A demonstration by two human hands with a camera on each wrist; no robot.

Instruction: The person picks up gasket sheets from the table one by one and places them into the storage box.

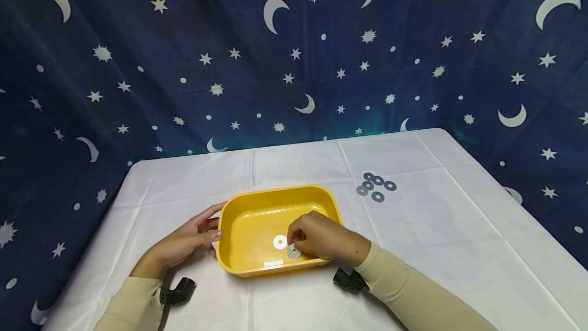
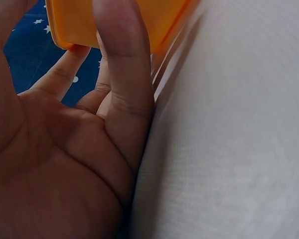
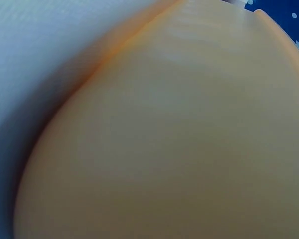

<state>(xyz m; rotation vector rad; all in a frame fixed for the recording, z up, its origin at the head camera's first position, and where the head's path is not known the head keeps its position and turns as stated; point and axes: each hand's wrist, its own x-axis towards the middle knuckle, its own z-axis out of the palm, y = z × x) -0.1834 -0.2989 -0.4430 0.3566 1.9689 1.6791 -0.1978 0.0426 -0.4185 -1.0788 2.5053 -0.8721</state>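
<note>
A yellow tray (image 1: 243, 201) with rounded corners sits on the white-covered table. My left hand (image 1: 184, 244) rests against its left end, the thumb by the rim and the index finger at the far corner. The left wrist view has this palm (image 2: 65, 164) and the tray's wall (image 2: 72, 25) close up. Inside the tray, my right hand (image 1: 317, 236) pinches a flat metal washer (image 1: 294, 252) low over the floor. Another washer (image 1: 279, 242) lies flat just left of it. In the right wrist view the tray's outer wall (image 3: 154, 139) fills most of the picture, hiding the hand.
Several grey washers (image 1: 377, 196) lie in a loose cluster on the table to the right of the tray, some touching or overlapping. A dark blue curtain (image 1: 248, 75) with moons and stars hangs behind the table (image 1: 436, 249). Black straps (image 1: 178, 291) sit at both wrists.
</note>
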